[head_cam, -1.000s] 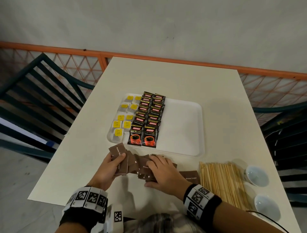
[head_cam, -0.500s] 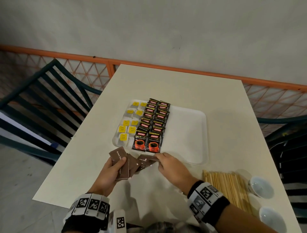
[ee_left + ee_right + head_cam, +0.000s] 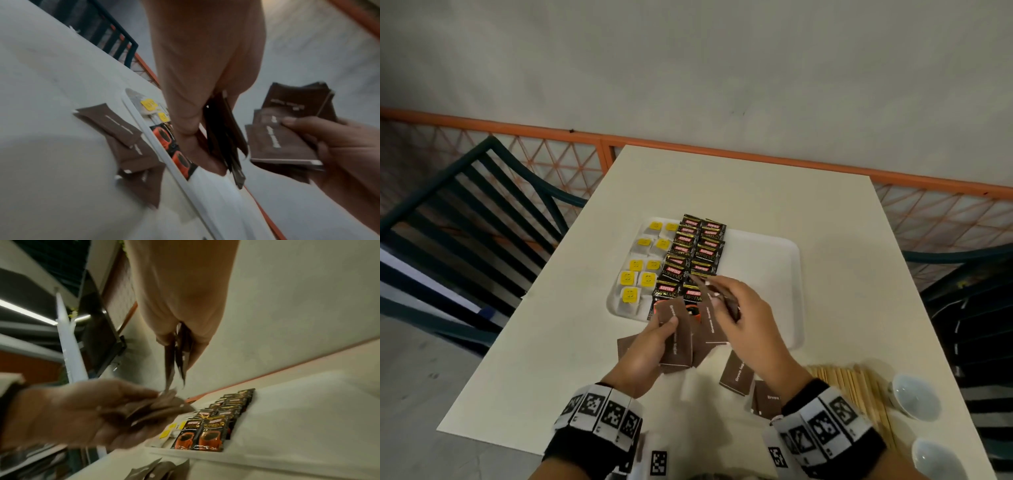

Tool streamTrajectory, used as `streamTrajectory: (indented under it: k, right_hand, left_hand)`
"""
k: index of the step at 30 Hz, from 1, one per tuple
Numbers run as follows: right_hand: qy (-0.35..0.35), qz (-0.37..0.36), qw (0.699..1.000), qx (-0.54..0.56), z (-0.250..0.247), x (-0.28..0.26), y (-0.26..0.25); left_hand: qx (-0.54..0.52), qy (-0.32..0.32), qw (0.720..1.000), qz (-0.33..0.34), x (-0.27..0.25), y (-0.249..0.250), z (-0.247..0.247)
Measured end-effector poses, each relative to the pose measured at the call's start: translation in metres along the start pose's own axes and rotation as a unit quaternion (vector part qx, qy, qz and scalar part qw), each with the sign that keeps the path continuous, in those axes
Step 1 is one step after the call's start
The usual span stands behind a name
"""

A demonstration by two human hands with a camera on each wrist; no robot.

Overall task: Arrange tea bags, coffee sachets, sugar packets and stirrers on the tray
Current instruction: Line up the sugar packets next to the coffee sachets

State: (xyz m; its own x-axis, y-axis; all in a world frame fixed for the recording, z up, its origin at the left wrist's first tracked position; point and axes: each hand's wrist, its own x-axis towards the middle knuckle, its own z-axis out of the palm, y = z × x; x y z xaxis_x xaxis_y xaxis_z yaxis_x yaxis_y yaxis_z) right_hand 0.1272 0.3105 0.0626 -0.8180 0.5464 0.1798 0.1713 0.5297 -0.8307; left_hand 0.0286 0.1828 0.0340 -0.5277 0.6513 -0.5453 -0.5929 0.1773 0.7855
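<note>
A white tray (image 3: pixel 796 294) holds tea bags with yellow tags (image 3: pixel 642 270) at its left and black coffee sachets (image 3: pixel 693 253) in two rows beside them. Over the tray's near edge my left hand (image 3: pixel 671 329) grips a stack of brown sugar packets (image 3: pixel 676 346). Just right of it my right hand (image 3: pixel 717 294) pinches several more brown packets (image 3: pixel 710 318). The left wrist view shows that stack (image 3: pixel 226 138) edge-on, and the right wrist view shows the other bunch (image 3: pixel 176 356) edge-on. Loose sugar packets (image 3: pixel 736 373) lie on the table, with wooden stirrers (image 3: pixel 859 387) to their right.
Two small white bowls (image 3: pixel 914 397) (image 3: pixel 935 459) stand at the table's near right corner. The tray's right half (image 3: pixel 760 274) is bare. Dark slatted chairs (image 3: pixel 465 212) flank the table, and an orange railing (image 3: pixel 722 156) runs behind it.
My right hand has left the pile on the table and risen over the tray's near edge with several packets. My left hand has moved forward with its stack.
</note>
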Motion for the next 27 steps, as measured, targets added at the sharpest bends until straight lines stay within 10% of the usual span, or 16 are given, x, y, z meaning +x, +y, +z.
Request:
streamTrajectory:
  k: [14, 27]
  right_hand:
    - [-0.13, -0.125, 0.982, -0.059, 0.034, -0.022, 0.002]
    - [-0.03, -0.176, 0.981, -0.076, 0.041, -0.013, 0.0]
  left_hand:
    - [-0.243, -0.111, 0.964, -0.009, -0.012, 0.019, 0.014]
    - [-0.284, -0.13, 0.95, 0.019, -0.014, 0.03, 0.027]
